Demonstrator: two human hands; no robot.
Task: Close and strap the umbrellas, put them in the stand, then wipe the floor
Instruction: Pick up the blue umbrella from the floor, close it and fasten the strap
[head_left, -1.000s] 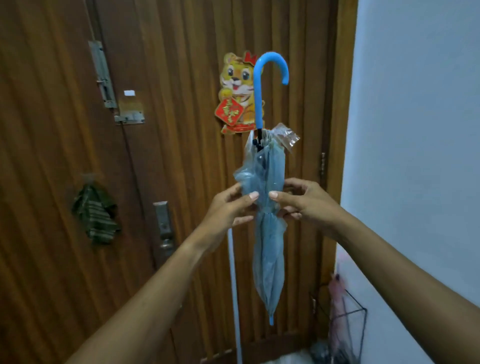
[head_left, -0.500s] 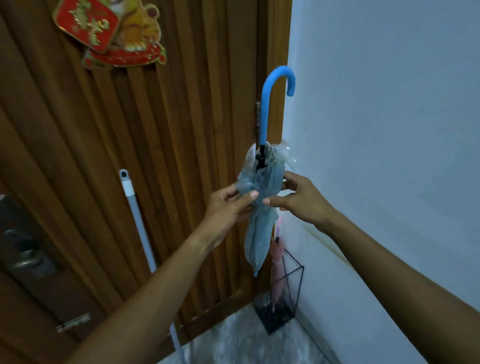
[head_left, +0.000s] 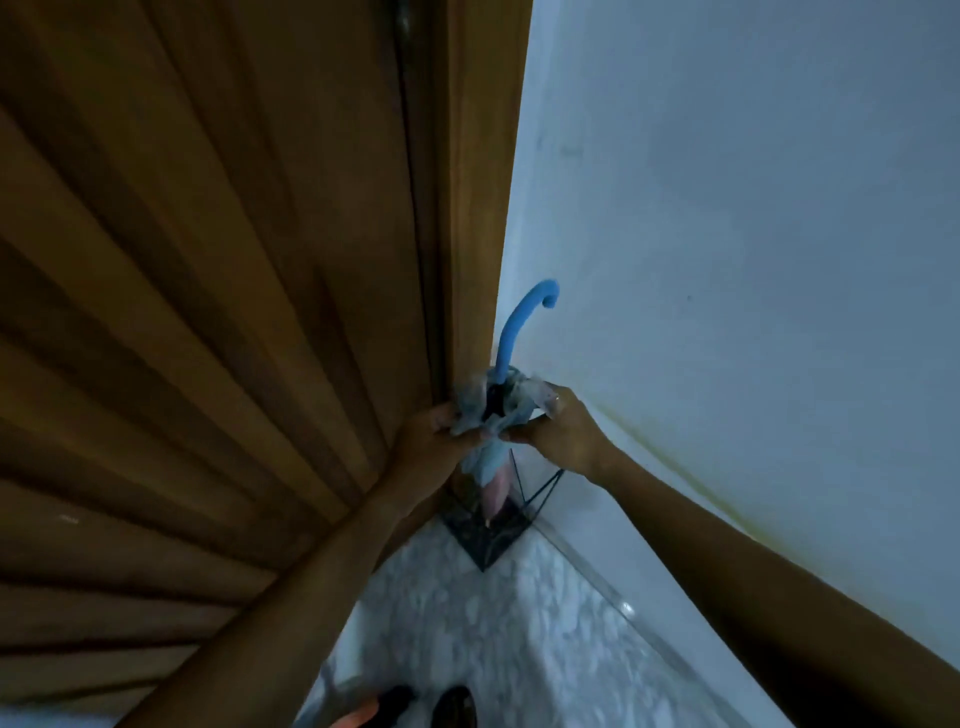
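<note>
Lowered from chest height, the translucent pale-blue umbrella with a blue crook handle (head_left: 491, 454) now hangs tip-down over the black wire stand (head_left: 543, 486), beside a pink umbrella (head_left: 493, 496) already inside. The left hand (head_left: 431, 436) and right hand (head_left: 561, 431) both curl round its bunched canopy, probably to steer it in. The stand sits on mottled pale floor tile (head_left: 519, 623), cornered between the brown slatted door (head_left: 208, 312) and the plain wall (head_left: 727, 260).

Both hands have lowered the blue umbrella (head_left: 498, 415) into the stand (head_left: 488, 535).
</note>
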